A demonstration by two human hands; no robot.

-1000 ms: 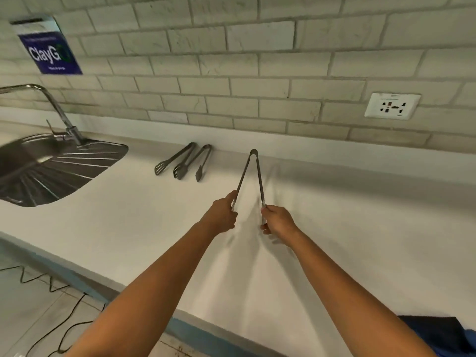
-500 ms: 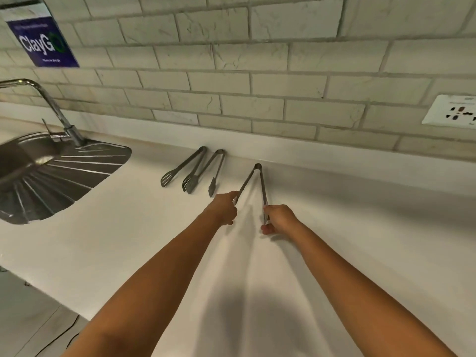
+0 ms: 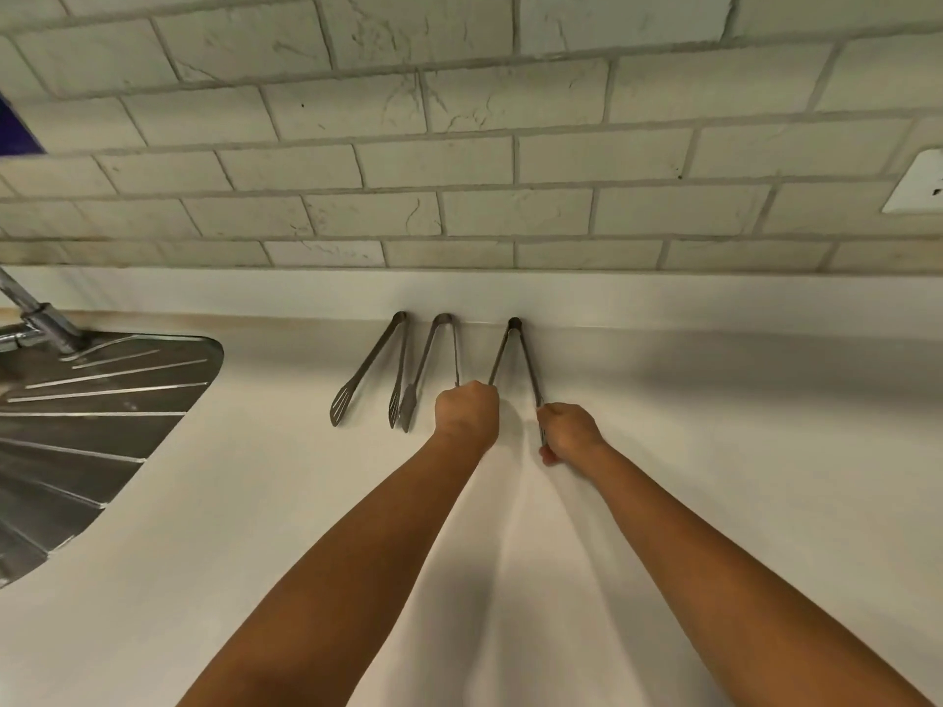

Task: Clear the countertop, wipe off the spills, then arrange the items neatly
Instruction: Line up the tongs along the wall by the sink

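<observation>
Both forearms bare to frame edge — no sleeves, L hand (image 3: 467,411) & R hand (image 3: 570,432) ungloved.

A tiled wall (image 3: 459,160) runs along the far side. A socket (image 3: 918,183) sits far right, a steel drainboard (image 3: 92,426) and tap (image 3: 35,318) left.

So the countertop (image 3: 265,502) is plain white with a low white upstand along the back, right under the tiled wall. Three pairs of metal tongs lie on it in a row, hinge ends pushed up near that upstand and tips pointing toward the front edge. The left tongs (image 3: 370,372) and the middle tongs (image 3: 433,364) sit just beside each other, tips nearly touching. The right tongs (image 3: 515,354) are spread wider, a bit apart from the other two. Off to the left, the steel sink drainboard (image 3: 102,400) is set into the counter.
</observation>
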